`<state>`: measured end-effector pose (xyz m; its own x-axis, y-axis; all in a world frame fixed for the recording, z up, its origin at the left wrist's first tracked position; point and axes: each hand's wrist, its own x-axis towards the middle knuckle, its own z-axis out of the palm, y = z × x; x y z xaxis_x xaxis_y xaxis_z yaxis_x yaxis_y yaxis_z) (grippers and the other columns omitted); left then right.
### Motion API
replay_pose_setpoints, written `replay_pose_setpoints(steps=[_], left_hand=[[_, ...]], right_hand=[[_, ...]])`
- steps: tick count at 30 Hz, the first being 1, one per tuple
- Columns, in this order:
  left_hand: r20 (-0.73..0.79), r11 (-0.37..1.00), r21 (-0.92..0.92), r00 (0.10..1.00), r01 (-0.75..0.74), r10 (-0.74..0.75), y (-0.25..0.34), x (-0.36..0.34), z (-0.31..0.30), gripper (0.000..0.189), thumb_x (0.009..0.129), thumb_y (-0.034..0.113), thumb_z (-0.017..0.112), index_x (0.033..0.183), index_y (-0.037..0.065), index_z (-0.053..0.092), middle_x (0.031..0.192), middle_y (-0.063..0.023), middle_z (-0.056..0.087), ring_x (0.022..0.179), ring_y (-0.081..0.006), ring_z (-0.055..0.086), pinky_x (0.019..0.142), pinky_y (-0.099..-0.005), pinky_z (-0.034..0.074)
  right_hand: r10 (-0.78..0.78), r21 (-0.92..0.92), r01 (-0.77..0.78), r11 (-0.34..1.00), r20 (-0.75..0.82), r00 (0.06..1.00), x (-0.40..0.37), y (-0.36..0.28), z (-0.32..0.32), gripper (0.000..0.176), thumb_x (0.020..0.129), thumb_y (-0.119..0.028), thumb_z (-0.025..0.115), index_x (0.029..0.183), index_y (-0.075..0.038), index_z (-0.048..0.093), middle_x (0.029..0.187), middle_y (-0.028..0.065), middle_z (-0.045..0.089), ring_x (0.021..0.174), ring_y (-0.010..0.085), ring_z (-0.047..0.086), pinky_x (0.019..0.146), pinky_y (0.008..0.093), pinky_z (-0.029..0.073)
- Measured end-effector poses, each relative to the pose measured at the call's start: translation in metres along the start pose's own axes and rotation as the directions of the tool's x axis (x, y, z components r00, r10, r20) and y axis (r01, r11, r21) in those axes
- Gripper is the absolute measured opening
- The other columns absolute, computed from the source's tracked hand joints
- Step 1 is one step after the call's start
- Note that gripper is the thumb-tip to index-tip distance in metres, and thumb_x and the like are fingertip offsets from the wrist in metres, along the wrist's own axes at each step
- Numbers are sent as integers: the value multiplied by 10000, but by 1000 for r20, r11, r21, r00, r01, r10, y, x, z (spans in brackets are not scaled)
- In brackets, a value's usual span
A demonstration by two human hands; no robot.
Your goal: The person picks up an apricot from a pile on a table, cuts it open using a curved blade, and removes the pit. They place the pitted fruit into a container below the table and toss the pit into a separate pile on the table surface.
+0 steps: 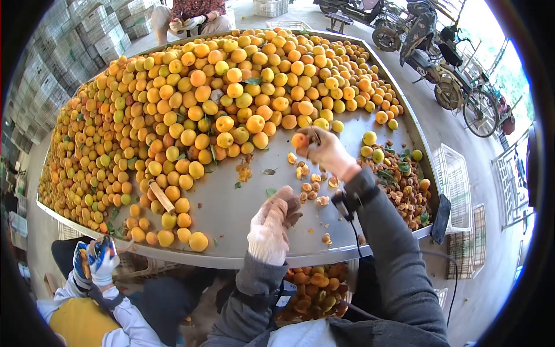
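Observation:
My right hand (328,151) is raised over the steel table (222,199), its fingers closed on an orange apricot (299,140). Closer to the table's front edge is my left hand (273,224), in a pale glove with darkened fingers. Its fingers are curled together; what they hold, if anything, is hidden. Between and beyond the hands lie split apricot halves and brown pits (309,189). A large heap of whole apricots (191,110) covers the table's left and far side. Below the front edge, between my arms, a container holds split apricots (315,289).
Brown pits with leaves (399,182) pile up on the table's right. A short wooden stick (161,197) lies among the apricots. White crates (454,185) stand right of the table. At left, a co-worker's gloved hands (95,263) work; another person (193,17) sits behind. Motorbikes (428,52) are parked beyond.

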<state>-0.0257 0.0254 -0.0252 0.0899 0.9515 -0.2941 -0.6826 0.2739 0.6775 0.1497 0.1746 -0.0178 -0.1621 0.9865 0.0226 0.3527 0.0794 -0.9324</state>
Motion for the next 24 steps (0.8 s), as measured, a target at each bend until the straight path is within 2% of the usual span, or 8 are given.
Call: replay_pose_setpoints(steps=[3, 8, 9, 12, 13, 15, 22, 24], left_hand=[[-32, 979, -190, 997, 69, -77, -8, 9, -2, 385, 1025, 229, 467, 1330, -3, 508, 1154, -135, 624, 1077, -227, 582, 942, -431, 478], [195, 989, -151, 980, -11, 40, -11, 0, 4, 456, 965, 235, 607, 1335, 4, 476, 1126, -101, 632, 969, -197, 633, 916, -365, 501], [201, 988, -154, 979, -10, 41, -9, -4, 5, 456, 965, 235, 607, 1335, 4, 476, 1126, -101, 632, 969, -197, 633, 916, -365, 501], [155, 988, -94, 979, -119, 133, 5, -12, 13, 510, 872, 88, 691, 1320, -37, 481, 1092, -110, 628, 991, -215, 628, 942, -362, 500], [164, 988, -96, 977, -118, 133, 7, -14, 14, 510, 872, 88, 691, 1320, -37, 481, 1092, -110, 628, 991, -215, 628, 942, -362, 500], [252, 987, -100, 957, -125, 147, 9, -18, 18, 544, 841, 39, 697, 1335, -38, 481, 1085, -114, 638, 976, -212, 630, 941, -352, 500], [315, 997, -70, 948, -30, 51, 15, -23, 15, 533, 812, -12, 703, 1310, -53, 517, 1032, -112, 662, 945, -188, 643, 898, -303, 512], [318, 1000, 1, 948, -15, 14, 18, -21, 13, 550, 822, -3, 731, 1324, -45, 509, 1216, -172, 620, 1115, -239, 618, 925, -314, 508]], right_hand=[[31, 50, -37, 998, 118, 992, -61, -38, 14, 490, 745, -17, 791, 1207, -31, 629, 975, -13, 653, 850, 59, 578, 759, 240, 516], [-370, -372, 369, 852, 72, 926, -112, -57, 22, 364, 792, -86, 728, 1142, -35, 643, 806, 93, 636, 652, 168, 585, 681, 294, 514], [-371, -379, 369, 849, 70, 926, -122, -64, 18, 364, 792, -86, 728, 1142, -35, 643, 806, 93, 636, 652, 168, 585, 681, 294, 514], [52, -80, -52, 995, -5, 999, -153, -86, 4, 285, 802, -43, 676, 1086, -40, 653, 870, 123, 687, 727, 227, 672, 692, 317, 524], [-131, -189, 141, 972, 64, 989, -158, -83, 3, 229, 803, -42, 657, 1032, -34, 670, 858, 148, 690, 750, 240, 688, 689, 329, 528], [-46, -162, 71, 984, 152, 987, -171, -86, 5, 163, 797, -11, 632, 951, -10, 686, 742, 116, 673, 631, 169, 634, 636, 295, 510], [-57, -270, 97, 958, 153, 987, -173, -76, 15, 187, 796, -31, 627, 974, 7, 670, 691, 182, 629, 573, 227, 612, 601, 332, 497], [-47, -284, 86, 955, 142, 989, -172, -75, 16, 187, 798, -31, 625, 975, 6, 671, 697, 188, 631, 571, 241, 609, 601, 332, 497]])
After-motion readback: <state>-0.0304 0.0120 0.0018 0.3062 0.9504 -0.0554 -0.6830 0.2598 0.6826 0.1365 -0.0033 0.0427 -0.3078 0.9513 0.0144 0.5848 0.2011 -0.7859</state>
